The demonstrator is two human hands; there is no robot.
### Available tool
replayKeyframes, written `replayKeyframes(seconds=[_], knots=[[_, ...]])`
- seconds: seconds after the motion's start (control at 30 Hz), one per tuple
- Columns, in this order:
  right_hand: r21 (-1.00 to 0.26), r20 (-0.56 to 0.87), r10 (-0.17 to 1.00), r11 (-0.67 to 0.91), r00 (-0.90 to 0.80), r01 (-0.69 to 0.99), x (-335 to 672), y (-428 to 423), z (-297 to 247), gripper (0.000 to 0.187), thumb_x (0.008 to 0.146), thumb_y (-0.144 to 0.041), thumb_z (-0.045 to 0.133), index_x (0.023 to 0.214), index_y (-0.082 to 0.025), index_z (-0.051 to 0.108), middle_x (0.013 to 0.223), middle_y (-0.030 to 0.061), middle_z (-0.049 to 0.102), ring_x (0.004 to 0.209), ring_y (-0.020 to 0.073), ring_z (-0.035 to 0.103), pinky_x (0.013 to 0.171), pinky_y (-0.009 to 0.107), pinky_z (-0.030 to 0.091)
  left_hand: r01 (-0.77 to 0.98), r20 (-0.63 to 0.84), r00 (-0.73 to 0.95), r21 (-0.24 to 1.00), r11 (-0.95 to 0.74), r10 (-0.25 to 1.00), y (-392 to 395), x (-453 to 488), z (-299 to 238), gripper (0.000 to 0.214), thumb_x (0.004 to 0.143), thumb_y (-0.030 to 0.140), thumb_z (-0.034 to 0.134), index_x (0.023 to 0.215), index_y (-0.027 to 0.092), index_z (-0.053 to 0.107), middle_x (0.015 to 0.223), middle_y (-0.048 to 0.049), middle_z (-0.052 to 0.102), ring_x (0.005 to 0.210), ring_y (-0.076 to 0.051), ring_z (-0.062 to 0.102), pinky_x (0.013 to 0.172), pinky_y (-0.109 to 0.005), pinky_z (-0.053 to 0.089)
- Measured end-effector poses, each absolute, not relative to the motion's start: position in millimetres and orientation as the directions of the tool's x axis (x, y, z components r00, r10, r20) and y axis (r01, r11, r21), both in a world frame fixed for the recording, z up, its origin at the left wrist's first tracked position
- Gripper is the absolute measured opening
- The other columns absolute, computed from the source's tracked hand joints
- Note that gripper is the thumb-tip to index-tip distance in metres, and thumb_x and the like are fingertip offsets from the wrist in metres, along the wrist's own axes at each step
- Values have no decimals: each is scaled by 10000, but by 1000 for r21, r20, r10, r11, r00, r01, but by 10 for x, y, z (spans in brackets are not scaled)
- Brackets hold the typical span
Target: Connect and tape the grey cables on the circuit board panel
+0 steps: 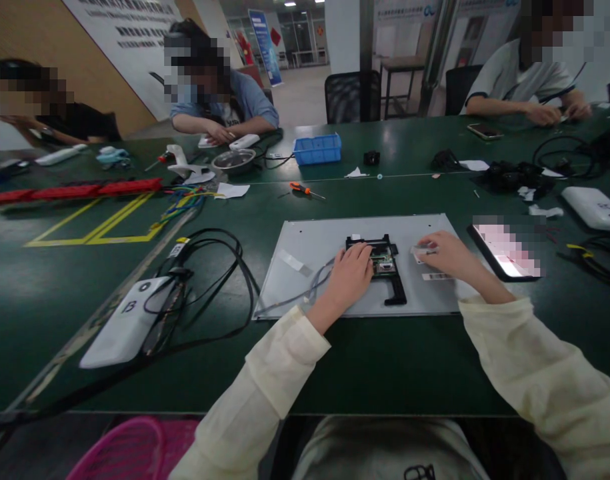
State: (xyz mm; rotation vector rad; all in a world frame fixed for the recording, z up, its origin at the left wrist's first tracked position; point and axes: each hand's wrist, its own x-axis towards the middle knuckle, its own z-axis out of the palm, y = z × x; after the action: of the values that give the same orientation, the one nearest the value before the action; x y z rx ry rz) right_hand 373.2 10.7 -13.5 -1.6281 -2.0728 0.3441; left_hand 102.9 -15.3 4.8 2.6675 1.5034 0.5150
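A flat white panel [325,233] lies on the table in front of me. On it is a black plastic frame [395,288] with a green circuit board [383,265] inside. My left hand [352,273] lies over the frame's left side, its fingers together and bent down onto it, hiding part of frame and board. To the right, my right hand [442,255] is closed in a pinch at a small pale piece [419,252], too small to name, just above the panel. A grey ribbon-like cable [309,293] runs left from under my left hand.
Right of the panel lies a lit phone [507,248]. On the left are a white power bank [127,323] and looped black cables [235,267]. Beyond the panel are an orange screwdriver [305,190] and a blue basket [317,150]. Several people sit across the table.
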Motion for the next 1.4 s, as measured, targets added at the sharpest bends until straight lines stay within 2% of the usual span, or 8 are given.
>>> replayKeyframes(seconds=[0.23,0.47,0.63,0.8,0.87,1.03,1.2,1.4], knots=[[-530,219,958,277,-187,802,3669,79,-124,110,783,-274,579,826,-200,648,857,66,661,758,207,634,716,360,499,811,275,495,193,-552,824,-141,1017,54,373,983,247,292,1297,150,469,1386,-104,504,1305,-216,428,1097,-422,314],[-618,224,965,247,-133,746,3641,41,-98,199,759,-265,613,952,-228,637,851,39,688,713,189,649,681,337,509,814,267,498,185,-551,825,-141,1019,62,369,981,250,299,1291,159,478,1382,-108,506,1293,-219,443,1085,-421,328],[-695,182,981,178,-70,696,3596,20,-39,157,749,-304,649,874,-212,673,789,45,698,717,194,662,701,343,521,817,266,492,188,-545,829,-149,1015,60,378,977,240,302,1307,162,469,1391,-110,497,1310,-220,430,1095,-430,320],[-894,38,996,70,-81,442,3471,-26,32,241,731,-407,680,838,-191,685,774,44,692,650,166,640,626,319,534,817,274,494,179,-548,825,-137,1018,34,378,976,235,301,1303,167,478,1394,-101,498,1317,-224,424,1098,-440,317],[-936,-25,996,6,-83,352,3407,-56,71,280,706,-433,708,832,-183,687,769,43,685,627,148,628,597,294,533,821,267,492,176,-544,829,-131,1021,25,379,973,228,306,1305,169,480,1395,-104,498,1318,-225,424,1100,-440,314],[-961,-123,986,-89,-115,261,3304,-91,78,302,664,-452,749,793,-186,689,736,31,675,621,129,621,583,263,540,826,248,489,178,-535,837,-133,1026,29,386,973,217,295,1315,173,469,1410,-109,485,1334,-220,409,1115,-453,294],[-958,-70,982,-18,-175,285,3322,-49,-81,286,680,-442,737,817,-195,692,754,28,690,647,144,638,574,265,549,815,262,503,173,-553,824,-184,1039,111,390,981,220,273,1331,202,446,1389,-98,504,1326,-213,413,1139,-481,244],[-944,-12,985,45,-169,327,3302,-76,-75,315,679,-470,718,816,-187,689,727,32,688,612,155,640,528,268,530,689,279,675,92,-719,682,-270,1088,233,377,990,329,316,1321,241,474,1377,-73,506,1342,-215,380,1167,-471,181]])
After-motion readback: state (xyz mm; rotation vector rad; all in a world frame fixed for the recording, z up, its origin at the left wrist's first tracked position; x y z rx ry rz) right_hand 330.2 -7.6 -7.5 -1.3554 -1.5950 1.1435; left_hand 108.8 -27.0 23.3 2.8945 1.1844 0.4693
